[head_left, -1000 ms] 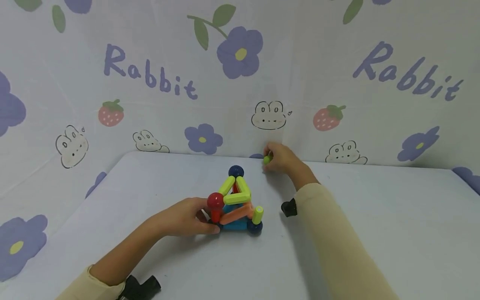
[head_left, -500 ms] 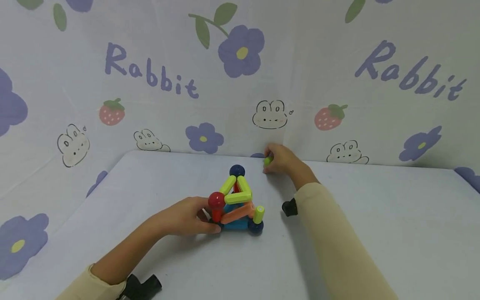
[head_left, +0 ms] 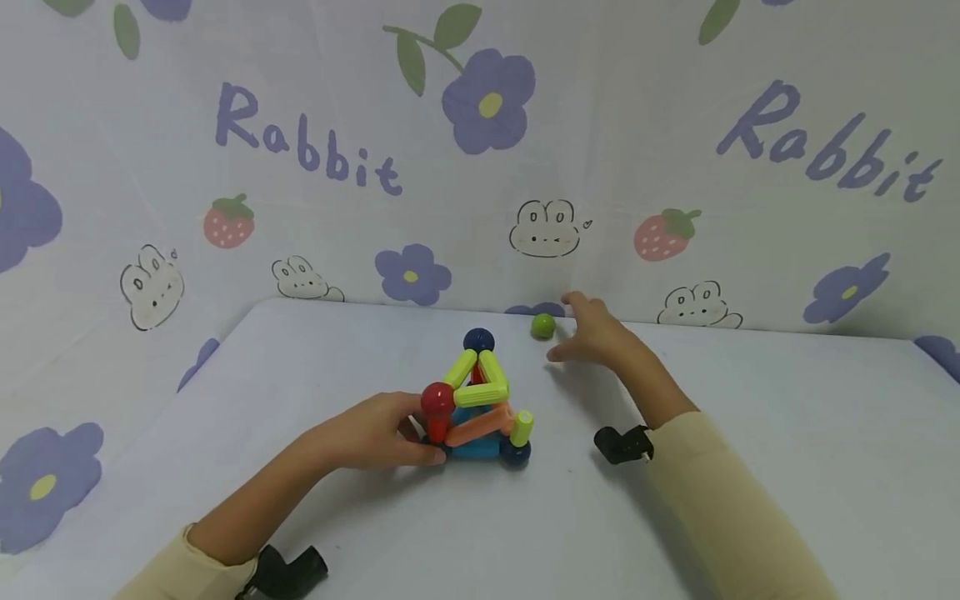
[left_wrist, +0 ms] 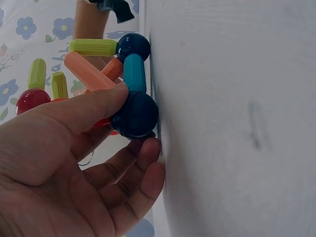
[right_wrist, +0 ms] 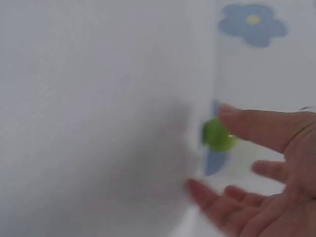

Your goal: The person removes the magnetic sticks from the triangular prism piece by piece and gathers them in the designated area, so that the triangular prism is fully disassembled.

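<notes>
A small frame of ribbed magnetic rods and balls (head_left: 480, 393) stands on the table, with yellow-green, orange, red and blue rods. My left hand (head_left: 378, 433) grips its lower left corner; in the left wrist view the thumb lies against a dark blue ball (left_wrist: 136, 114) there. A red ball (head_left: 437, 399) sits above that corner, another dark blue ball (head_left: 478, 340) at the top. Toward the back of the table lies a green ball (head_left: 543, 326). Beside it, to the right, my right hand (head_left: 600, 333) is spread with thumb and fingers apart, holding nothing.
The white table (head_left: 750, 433) ends at a printed cloth backdrop (head_left: 600, 150) close behind the green ball. Black wrist cameras are strapped to both forearms, the right one (head_left: 624, 445) hanging low over the table.
My right hand has let go of the green ball and drawn back to the right, its fingers spreading. The left hand and the rod frame have stayed put.
</notes>
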{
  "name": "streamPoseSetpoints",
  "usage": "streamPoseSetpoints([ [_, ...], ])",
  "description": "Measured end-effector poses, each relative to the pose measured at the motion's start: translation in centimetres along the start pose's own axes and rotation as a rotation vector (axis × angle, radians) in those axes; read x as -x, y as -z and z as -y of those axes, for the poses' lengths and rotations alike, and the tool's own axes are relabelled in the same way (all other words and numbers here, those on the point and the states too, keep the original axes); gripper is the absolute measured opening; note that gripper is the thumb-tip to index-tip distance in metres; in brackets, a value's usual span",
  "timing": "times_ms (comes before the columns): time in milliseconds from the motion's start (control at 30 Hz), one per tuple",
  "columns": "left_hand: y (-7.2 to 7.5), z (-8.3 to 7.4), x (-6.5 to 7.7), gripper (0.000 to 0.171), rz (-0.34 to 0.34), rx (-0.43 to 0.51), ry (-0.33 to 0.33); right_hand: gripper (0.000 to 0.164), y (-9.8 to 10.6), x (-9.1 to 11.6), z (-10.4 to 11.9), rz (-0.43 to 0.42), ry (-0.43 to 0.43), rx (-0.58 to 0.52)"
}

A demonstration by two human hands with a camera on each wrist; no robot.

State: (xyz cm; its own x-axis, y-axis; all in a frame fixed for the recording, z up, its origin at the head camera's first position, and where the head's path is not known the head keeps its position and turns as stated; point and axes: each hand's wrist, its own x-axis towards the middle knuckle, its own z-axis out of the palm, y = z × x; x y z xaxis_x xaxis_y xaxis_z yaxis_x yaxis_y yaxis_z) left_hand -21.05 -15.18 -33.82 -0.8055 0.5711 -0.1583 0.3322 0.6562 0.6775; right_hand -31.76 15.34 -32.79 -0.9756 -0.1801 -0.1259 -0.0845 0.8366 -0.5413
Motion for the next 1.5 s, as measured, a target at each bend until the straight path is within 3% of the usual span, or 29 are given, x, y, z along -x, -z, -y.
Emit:
streamPoseSetpoints([
  [100,0.1,-0.1,0.1,0.034,0.000,-0.003,0.005,0.075,1.0,2.4,0.8,0.099,0.055,0.032],
  [267,0.1,-0.2,0.2,0.035,0.000,0.003,0.002,0.036,2.3,6.7,3.1,0.287,0.223,0.089],
  [367,0.1,0.0,0.3,0.035,-0.004,0.009,-0.009,0.021,2.3,9.0,4.4,0.319,0.342,0.106],
  [500,0.1,0.3,0.3,0.033,-0.009,0.018,-0.027,0.018,0.8,10.8,5.2,0.285,0.422,0.030],
  [733,0.0,0.4,0.3,0.032,-0.003,0.028,-0.036,0.009,-0.7,11.3,4.4,0.205,0.469,-0.033],
  [933,-0.1,0.3,0.1,0.031,-0.003,0.024,-0.037,0.011,-0.5,11.2,3.3,0.233,0.428,0.032],
  [1133,0.0,0.2,0.1,0.030,-0.003,0.013,-0.042,0.013,-1.9,10.5,2.5,0.261,0.439,0.060],
  [1500,0.0,0.1,0.1,0.031,-0.002,0.007,-0.032,0.010,-3.2,10.9,2.9,0.166,0.453,0.156],
])
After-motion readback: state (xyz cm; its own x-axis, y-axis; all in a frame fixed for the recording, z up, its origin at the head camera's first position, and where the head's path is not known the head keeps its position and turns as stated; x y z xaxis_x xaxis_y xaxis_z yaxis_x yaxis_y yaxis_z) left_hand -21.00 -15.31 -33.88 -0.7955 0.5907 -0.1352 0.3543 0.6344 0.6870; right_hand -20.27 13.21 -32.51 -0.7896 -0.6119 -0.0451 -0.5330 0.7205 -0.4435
